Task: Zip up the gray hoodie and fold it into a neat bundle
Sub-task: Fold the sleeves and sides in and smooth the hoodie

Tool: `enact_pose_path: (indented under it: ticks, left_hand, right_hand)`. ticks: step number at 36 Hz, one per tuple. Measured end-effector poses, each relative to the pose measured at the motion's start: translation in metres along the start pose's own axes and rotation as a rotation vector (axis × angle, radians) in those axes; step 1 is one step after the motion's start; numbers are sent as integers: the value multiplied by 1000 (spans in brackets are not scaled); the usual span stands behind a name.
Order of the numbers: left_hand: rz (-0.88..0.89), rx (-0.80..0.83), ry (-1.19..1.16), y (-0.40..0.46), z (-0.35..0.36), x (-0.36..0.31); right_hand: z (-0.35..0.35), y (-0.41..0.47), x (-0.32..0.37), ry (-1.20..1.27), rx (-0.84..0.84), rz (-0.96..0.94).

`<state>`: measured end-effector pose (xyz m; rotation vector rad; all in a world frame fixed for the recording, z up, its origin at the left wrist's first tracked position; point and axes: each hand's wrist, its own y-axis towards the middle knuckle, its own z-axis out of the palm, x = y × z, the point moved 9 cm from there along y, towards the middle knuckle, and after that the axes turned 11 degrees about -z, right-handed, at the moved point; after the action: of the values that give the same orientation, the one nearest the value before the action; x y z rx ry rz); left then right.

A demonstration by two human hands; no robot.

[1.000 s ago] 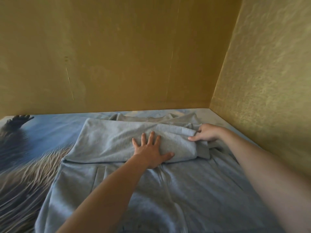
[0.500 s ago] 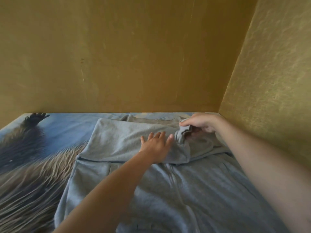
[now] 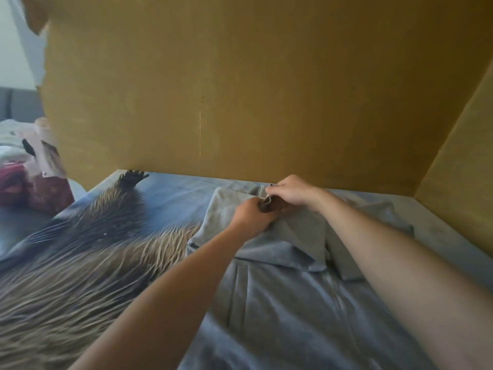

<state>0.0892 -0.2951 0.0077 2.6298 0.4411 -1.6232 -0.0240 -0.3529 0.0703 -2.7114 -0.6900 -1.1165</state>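
Observation:
The gray hoodie (image 3: 288,297) lies spread on the bed, its body toward me and a sleeve folded across the far part. My left hand (image 3: 249,216) grips the folded sleeve fabric near its cuff. My right hand (image 3: 292,193) pinches the cuff end of that sleeve just beyond the left hand, lifting it slightly off the hoodie. Both hands meet at the same bunch of cloth. The zipper is not clearly visible in the blurred fabric.
The bed cover (image 3: 80,252) shows a spiny animal print on blue. Brown cardboard walls (image 3: 213,89) stand behind and on the right (image 3: 458,161). At the far left lie a red patterned bag (image 3: 40,193) and white cloth.
My left hand went from pressing flat on the sleeve to gripping it. My right hand carried the cuff leftward to meet it. The view swung left.

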Motion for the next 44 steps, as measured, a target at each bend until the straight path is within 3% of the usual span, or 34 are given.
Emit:
enact_pose_path:
  ticks: [5, 9, 14, 19, 22, 27, 31, 38, 41, 44]
  left_hand:
    - [-90, -153, 23, 16, -40, 24]
    - [-137, -207, 97, 22, -63, 41]
    - [-182, -254, 115, 32, -86, 62]
    - [-212, -304, 125, 34, -105, 73]
    - [-230, -321, 150, 33, -115, 81]
    - [-221, -310, 199, 36, -117, 90]
    - [-116, -403, 304, 32, -114, 79]
    - [385, -567, 800, 0, -76, 23]
    - [435, -452, 968, -4, -44, 21]
    - [316, -322, 1000, 3, -24, 41]
  right_hand:
    - [9, 17, 12, 107, -66, -157]
    - [5, 15, 8, -65, -120, -225]
    - [16, 7, 2, -104, -137, -265]
    - [30, 8, -2, -344, -140, -353]
    - [41, 5, -2, -431, -103, -371]
    - [69, 2, -28, -632, 124, -251]
    - [84, -4, -50, -685, 213, -186]
    - [99, -20, -77, -723, 253, -104]
    - [102, -23, -83, -713, 236, -53]
    - [103, -21, -84, -699, 214, -30]
